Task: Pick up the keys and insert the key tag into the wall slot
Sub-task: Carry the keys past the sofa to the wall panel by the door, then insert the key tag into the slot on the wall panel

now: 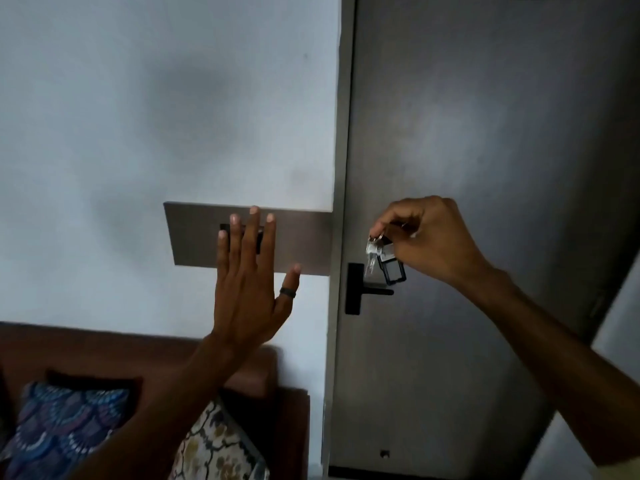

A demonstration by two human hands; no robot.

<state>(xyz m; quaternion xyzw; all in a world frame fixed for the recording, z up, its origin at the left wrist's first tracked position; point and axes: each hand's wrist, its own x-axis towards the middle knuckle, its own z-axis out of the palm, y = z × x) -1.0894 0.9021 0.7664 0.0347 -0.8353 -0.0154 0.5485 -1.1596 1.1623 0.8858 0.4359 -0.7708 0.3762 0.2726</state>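
My right hand (426, 237) pinches a bunch of keys (373, 252) by the ring, in front of the grey door. A black-framed key tag (393, 270) dangles below my fingers beside the silver keys. My left hand (249, 282) is raised flat with fingers spread, a dark ring on the thumb. It covers most of the black wall slot (225, 227), which is mounted on a grey-brown wall panel (194, 233). The keys hang to the right of the panel, apart from it.
A black door handle (363, 291) sits just below and left of the hanging keys. The door frame (341, 202) runs vertically between panel and door. A brown sofa (104, 348) with patterned cushions (65, 427) stands below the wall at lower left.
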